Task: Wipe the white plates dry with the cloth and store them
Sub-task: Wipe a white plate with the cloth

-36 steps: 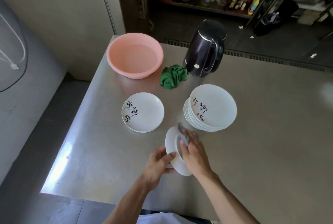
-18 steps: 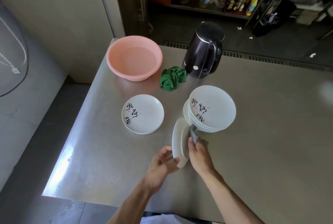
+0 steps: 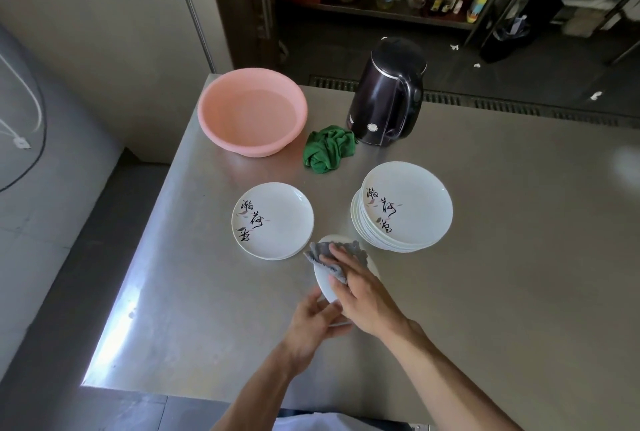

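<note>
Left hand fingers curl round the near rim of a plate, held over the counter toward its near edge, beside the stack. Right hand fingers lie flat, pressing the cloth onto it.

Right hand, grey cloth on plate

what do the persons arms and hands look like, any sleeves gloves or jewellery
The left forearm and right forearm are bare, with no sleeves in view. The left hand and right hand wear no gloves, and no ring, watch or bracelet shows. A strip of white garment shows at the bottom edge between the arms.
</note>
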The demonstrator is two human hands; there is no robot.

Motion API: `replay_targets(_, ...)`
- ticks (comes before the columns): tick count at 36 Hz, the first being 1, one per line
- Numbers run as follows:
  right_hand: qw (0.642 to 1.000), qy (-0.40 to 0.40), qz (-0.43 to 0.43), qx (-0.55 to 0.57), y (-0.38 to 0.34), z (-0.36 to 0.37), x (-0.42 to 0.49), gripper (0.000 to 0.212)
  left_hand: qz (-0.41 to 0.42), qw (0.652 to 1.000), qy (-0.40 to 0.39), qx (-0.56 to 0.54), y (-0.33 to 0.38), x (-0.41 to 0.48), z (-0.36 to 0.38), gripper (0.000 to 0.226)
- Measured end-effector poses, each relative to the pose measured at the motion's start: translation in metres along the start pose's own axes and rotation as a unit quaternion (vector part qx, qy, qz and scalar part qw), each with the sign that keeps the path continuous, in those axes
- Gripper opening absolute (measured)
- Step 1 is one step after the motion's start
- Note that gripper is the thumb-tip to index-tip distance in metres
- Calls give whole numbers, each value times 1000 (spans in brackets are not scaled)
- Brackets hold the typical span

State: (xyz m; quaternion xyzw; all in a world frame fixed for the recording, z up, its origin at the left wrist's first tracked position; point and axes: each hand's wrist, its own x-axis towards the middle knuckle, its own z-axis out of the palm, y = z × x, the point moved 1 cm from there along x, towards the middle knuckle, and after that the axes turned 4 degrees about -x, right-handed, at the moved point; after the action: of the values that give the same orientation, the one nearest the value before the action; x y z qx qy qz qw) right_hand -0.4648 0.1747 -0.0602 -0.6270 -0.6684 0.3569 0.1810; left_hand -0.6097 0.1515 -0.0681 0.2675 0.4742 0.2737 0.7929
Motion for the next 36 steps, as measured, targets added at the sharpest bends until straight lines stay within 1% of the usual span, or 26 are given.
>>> replay_targets(4,999,45,7,12,7,-4,12,43,-1,1000,-15,20,1,-7,-12,29)
replay_targets(6,997,48,62,28,18,-6,15,45,4,1000,-15,23,0,-8,-19,30)
replay_targets(8,988,34,147,43,29,-6,11,47,8,1000,0,13,1,-8,-25,34)
replay_targets(9,984,27,169,51,32,-5,6,47,8,1000,13,3,2,-8,-27,34)
replay_targets(10,983,24,171,62,33,-3,0,47,6,1000,28,-7,4,-6,-29,34)
replay_targets(12,987,21,148,63,30,1,-14,47,3,998,54,-33,8,0,-30,31)
replay_targets(13,990,18,131,46,26,4,-22,47,2,997,61,-44,10,3,-31,28)
replay_targets(15,997,15,74,-16,18,9,-37,48,6,997,60,-48,16,8,-30,25)
replay_targets(17,994,29,-4,-101,12,13,-48,53,15,997,50,-55,24,11,-26,24)
replay_targets(18,989,46,-30,-139,10,12,-50,57,15,997,46,-61,27,11,-22,25)
replay_targets(20,975,73,-47,-206,7,6,-48,60,11,996,36,-82,30,12,-14,26)
replay_targets(22,954,94,-72,-275,9,-3,-43,59,9,995,25,-100,32,14,-7,26)
replay_targets(24,938,123,-79,-313,12,-13,-39,56,14,992,14,-124,34,15,-1,29)
replay_targets(26,943,166,-47,-284,12,-23,-37,45,20,992,36,-121,35,17,2,34)
replay_targets(27,950,194,-13,-244,11,-27,-36,30,28,993,63,-91,35,18,1,32)
replay_targets(28,957,217,33,-189,10,-32,-36,8,36,994,99,-38,34,20,-2,29)
replay_targets(29,963,222,99,-120,9,-36,-34,19,38,990,137,26,32,21,-5,32)
replay_targets(30,962,218,151,-58,14,-36,-33,33,31,982,163,90,28,22,-10,42)
replay_targets(31,958,212,191,-21,17,-37,-33,37,18,977,170,127,23,22,-14,51)
replay_targets(32,953,213,215,10,21,-36,-33,36,-2,980,152,129,17,21,-17,53)
replay_targets(34,946,205,246,40,28,-32,-35,30,-47,992,101,62,9,14,-18,43)
replay_targets(35,944,202,257,50,31,-29,-36,27,-60,994,90,27,6,12,-18,39)
replay_targets(36,938,203,274,67,34,-26,-36,26,-64,993,97,9,5,11,-19,37)
